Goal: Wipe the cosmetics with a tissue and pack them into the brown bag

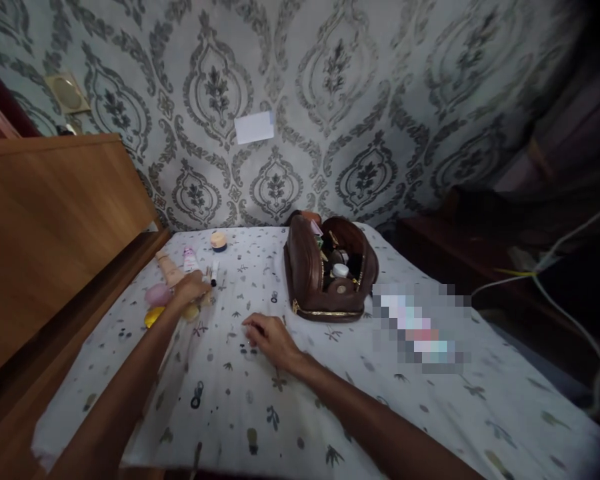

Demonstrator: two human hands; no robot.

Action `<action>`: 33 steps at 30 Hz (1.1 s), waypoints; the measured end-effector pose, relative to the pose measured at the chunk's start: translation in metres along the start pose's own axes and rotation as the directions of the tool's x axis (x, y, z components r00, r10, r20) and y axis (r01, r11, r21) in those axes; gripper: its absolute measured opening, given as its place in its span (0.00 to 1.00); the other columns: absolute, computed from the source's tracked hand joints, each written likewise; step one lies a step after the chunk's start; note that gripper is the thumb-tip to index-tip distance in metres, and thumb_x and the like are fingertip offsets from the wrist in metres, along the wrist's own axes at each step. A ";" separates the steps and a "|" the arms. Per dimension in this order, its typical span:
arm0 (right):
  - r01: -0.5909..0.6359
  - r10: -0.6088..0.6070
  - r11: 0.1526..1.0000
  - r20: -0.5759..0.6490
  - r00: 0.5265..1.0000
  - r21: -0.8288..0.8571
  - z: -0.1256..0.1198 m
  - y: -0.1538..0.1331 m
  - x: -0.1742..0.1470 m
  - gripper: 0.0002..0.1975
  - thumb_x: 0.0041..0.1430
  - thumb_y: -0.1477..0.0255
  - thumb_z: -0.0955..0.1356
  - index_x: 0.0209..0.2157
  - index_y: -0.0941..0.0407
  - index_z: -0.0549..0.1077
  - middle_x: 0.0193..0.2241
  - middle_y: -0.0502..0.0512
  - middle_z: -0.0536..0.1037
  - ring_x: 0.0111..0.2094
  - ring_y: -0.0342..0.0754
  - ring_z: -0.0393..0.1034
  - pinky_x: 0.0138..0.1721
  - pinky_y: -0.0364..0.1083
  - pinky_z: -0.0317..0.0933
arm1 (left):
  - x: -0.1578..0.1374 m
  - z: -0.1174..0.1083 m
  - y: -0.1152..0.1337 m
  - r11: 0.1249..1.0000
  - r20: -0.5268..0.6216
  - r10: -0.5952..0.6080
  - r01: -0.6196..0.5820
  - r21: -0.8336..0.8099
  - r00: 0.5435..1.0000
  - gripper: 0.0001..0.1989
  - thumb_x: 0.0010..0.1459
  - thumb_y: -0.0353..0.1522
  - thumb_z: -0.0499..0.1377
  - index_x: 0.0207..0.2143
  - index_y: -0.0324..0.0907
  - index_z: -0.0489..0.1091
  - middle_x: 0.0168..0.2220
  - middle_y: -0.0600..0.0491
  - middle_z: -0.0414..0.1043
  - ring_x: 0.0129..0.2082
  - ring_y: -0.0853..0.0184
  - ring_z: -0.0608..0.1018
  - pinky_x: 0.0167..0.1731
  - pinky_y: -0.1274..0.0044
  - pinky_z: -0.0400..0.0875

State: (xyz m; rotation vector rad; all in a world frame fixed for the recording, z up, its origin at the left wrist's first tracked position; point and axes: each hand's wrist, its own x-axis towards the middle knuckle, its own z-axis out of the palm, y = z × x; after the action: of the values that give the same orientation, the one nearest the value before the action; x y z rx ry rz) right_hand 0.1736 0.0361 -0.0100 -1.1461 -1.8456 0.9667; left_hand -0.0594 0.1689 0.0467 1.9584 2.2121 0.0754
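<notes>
On the left of the cloth, my left hand [193,288] reaches in among several cosmetics with its fingers curled down; anything between them is too blurred to make out. Around it lie a beige tube [169,269], a white-and-pink tube [190,259], a pink rounded item [159,295], a yellow item [154,317] and a slim white tube with a dark cap [215,273]. My right hand [274,341] hovers over or rests on the cloth near the middle, loosely bent, fingers apart and nothing visible in it. Just beyond it stands an unzipped brown cosmetic bag [304,283].
A small jar [219,241] with a dark base stands at the back. Inside the bag is a white-lidded container [340,271]. A pixelated item [420,330] lies right of the bag. A wooden panel [60,220] borders the left; cables [570,300] hang at right.
</notes>
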 end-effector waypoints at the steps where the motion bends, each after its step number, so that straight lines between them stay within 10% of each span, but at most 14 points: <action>1: 0.004 -0.004 1.000 -0.003 1.000 -0.003 0.000 0.000 0.000 0.11 0.60 0.77 0.64 0.38 0.57 0.78 0.21 0.47 0.76 0.24 0.43 0.69 0.30 0.40 0.59 | 0.000 0.000 0.002 1.000 0.008 -0.014 0.014 0.004 1.000 0.12 0.49 0.36 0.61 0.36 0.40 0.71 0.39 0.43 0.80 0.40 0.55 0.80 0.29 0.76 0.65; 10: -0.022 0.022 0.996 -0.007 1.000 0.088 0.002 0.002 0.000 0.09 0.60 0.76 0.64 0.36 0.57 0.77 0.21 0.47 0.75 0.23 0.42 0.69 0.30 0.42 0.61 | -0.014 -0.014 0.009 0.984 -0.025 -0.090 0.085 -0.155 0.996 0.08 0.42 0.34 0.63 0.27 0.42 0.68 0.25 0.49 0.75 0.36 0.55 0.79 0.28 0.75 0.64; 15: -0.093 0.103 0.932 -0.010 0.995 0.350 0.005 0.003 0.004 0.12 0.60 0.68 0.66 0.44 0.57 0.73 0.28 0.51 0.76 0.29 0.45 0.74 0.25 0.41 0.64 | -0.046 -0.028 0.017 0.914 -0.153 0.001 -0.063 -0.401 0.988 0.09 0.46 0.36 0.61 0.31 0.41 0.69 0.28 0.52 0.72 0.35 0.59 0.76 0.31 0.76 0.65; 20: -0.107 0.129 0.772 0.011 0.992 0.627 0.012 -0.005 0.001 0.31 0.56 0.62 0.70 0.60 0.51 0.61 0.41 0.55 0.75 0.40 0.49 0.77 0.30 0.43 0.71 | -0.094 0.004 0.053 0.731 -0.174 0.164 -0.238 -0.640 0.971 0.14 0.53 0.39 0.57 0.40 0.42 0.69 0.28 0.57 0.69 0.28 0.68 0.73 0.28 0.79 0.67; 25: -0.130 0.166 0.667 0.023 0.986 0.734 0.014 -0.008 -0.012 0.34 0.53 0.65 0.71 0.61 0.50 0.60 0.36 0.51 0.76 0.31 0.46 0.75 0.29 0.44 0.70 | -0.127 0.041 0.075 0.512 -0.166 0.269 -0.287 -0.810 0.949 0.14 0.54 0.39 0.57 0.42 0.43 0.65 0.23 0.62 0.63 0.19 0.72 0.66 0.20 0.81 0.60; 33: -0.129 0.176 0.656 0.015 0.984 0.743 0.007 -0.004 -0.016 0.34 0.51 0.64 0.72 0.58 0.49 0.61 0.36 0.51 0.76 0.30 0.45 0.72 0.28 0.43 0.67 | -0.136 0.056 0.077 0.589 -0.330 0.279 -0.432 -0.683 0.902 0.14 0.62 0.40 0.54 0.47 0.45 0.61 0.33 0.56 0.71 0.30 0.66 0.75 0.36 0.75 0.69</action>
State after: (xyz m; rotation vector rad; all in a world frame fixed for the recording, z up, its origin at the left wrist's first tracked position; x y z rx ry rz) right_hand 0.1710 0.0181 -0.0131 -0.7872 -1.0922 1.5745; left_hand 0.0413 0.0395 0.0186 1.8652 1.4161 1.0914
